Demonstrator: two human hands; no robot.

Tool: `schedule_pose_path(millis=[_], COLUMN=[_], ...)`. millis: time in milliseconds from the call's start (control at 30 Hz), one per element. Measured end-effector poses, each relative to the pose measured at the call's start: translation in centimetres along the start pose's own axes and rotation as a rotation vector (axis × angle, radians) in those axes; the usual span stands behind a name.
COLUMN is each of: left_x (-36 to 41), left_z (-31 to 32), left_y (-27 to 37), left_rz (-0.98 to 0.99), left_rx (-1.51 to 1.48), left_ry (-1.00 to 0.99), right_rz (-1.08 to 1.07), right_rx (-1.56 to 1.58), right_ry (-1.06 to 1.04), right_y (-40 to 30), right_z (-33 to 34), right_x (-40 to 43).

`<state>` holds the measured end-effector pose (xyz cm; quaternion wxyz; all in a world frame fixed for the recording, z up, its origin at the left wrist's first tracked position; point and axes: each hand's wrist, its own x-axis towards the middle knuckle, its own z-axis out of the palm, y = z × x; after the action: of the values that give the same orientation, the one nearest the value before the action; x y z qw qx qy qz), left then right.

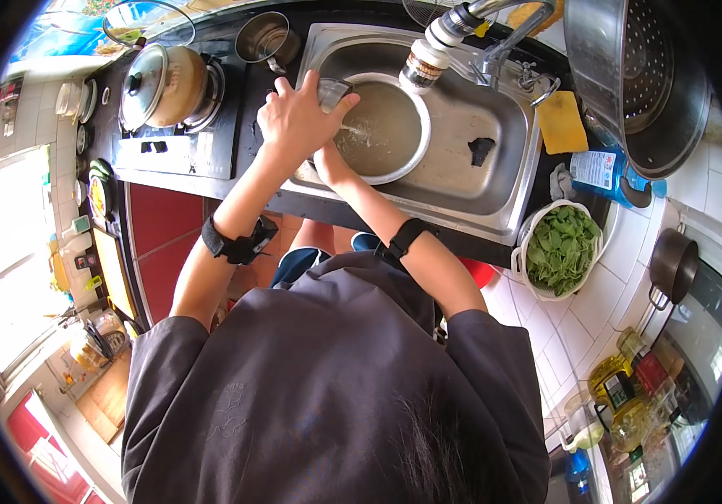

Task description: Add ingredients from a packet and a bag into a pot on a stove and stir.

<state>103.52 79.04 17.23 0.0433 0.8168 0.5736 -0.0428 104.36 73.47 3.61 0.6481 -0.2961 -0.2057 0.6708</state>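
Observation:
My left hand grips a small shiny metal container over the left side of the sink. Just below it, my right hand reaches in with its fingers mostly hidden behind the left, so what it holds cannot be made out. Under both hands, a round metal basin sits in the stainless steel sink with cloudy water in it. The water's surface is splashed near my hands. A dark ragged piece lies on the sink floor, right of the basin.
A faucet with a white filter overhangs the basin. Left are a lidded pot on the stove and a metal cup. Right are a yellow cloth, a blue bottle and a white colander of green leaves.

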Motion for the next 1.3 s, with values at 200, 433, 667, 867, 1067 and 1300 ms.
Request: schedule_pose_path(millis=[200,433,667,867,1067,1300], left_x=[-0.4,-0.7,-1.2,-1.0,-1.2,-3.9], left_z=[-0.3,-0.7,-1.0,-0.1,2.6,6.2], left_y=[0.0,-0.1,-0.1,-1.6,-6.0,-5.1], left_rz=[0.006,0.011,0.008,-0.012,-0.319,-0.463], left_rx=[0.062,0.044,0.031,-0.09,-1.026,-1.917], left_ry=[0.018,0.048,0.081,0.059,-0.284,-0.616], right_rz=[0.011,0.127,0.103,-0.266,-0.45,-0.43], right_rx=[0.015,0.157,0.103,-0.624,-1.826,-1.486], right_ry=[-0.002,-0.023,-0.033,0.026,0.048,-0.058], right_y=[-1.1,-0.7,-1.0,0.2,-5.6,-11.8], right_z=[1.2,1.4,1.9,0.3,-0.3,0.0], right_x=[-0.8,-0.8,-1.2,-0.4,-0.8,-2.9])
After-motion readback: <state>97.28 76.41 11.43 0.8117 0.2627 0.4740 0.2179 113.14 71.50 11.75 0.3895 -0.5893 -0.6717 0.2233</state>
